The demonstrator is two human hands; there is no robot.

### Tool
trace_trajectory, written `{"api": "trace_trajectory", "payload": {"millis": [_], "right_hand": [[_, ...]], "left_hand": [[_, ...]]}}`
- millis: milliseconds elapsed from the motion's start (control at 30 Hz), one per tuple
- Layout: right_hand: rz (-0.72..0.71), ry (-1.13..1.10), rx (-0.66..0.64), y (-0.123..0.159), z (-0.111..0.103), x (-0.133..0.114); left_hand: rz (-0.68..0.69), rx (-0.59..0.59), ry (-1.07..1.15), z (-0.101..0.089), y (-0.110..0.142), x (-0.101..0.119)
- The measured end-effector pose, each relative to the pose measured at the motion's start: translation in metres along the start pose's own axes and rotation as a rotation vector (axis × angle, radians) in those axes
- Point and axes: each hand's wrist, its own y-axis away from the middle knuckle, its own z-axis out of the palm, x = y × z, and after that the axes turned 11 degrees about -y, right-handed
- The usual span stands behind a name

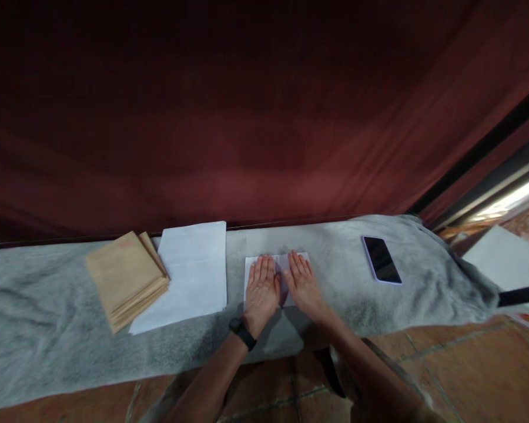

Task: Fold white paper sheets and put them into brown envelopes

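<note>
A white sheet of paper [283, 262], which looks folded, lies on the grey cloth-covered surface [335, 311]. My left hand [263, 294] rests flat on its left half, fingers stretched out and pointing away from me. On the right half lies my right hand [303, 285], also flat with its fingers extended. The thumbs are close together near the middle of the paper. Parts of the sheet are hidden under both palms. A dark watch [242, 333] is on my left wrist.
Left of my hands lies a stack of white paper [194, 270], partly under a pile of brown envelopes [126, 273]. A phone in a purple case [382, 259] lies to the right. Dark red fabric [264, 117] hangs behind. Tiled floor [480, 364] is in front.
</note>
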Motion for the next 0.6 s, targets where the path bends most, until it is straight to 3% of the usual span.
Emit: {"api": "trace_trajectory", "payload": {"millis": [133, 300, 600], "right_hand": [[-0.071, -0.042, -0.055, -0.002, 0.014, -0.014], [-0.036, 0.036, -0.042, -0.006, 0.017, -0.013], [0.01, 0.164, 0.045, -0.003, 0.012, 0.002]], "left_hand": [[0.078, -0.069, -0.001, 0.005, -0.002, 0.009], [0.043, -0.09, -0.018, 0.006, -0.005, 0.006], [-0.04, 0.0, 0.013, 0.013, -0.001, -0.013]]}}
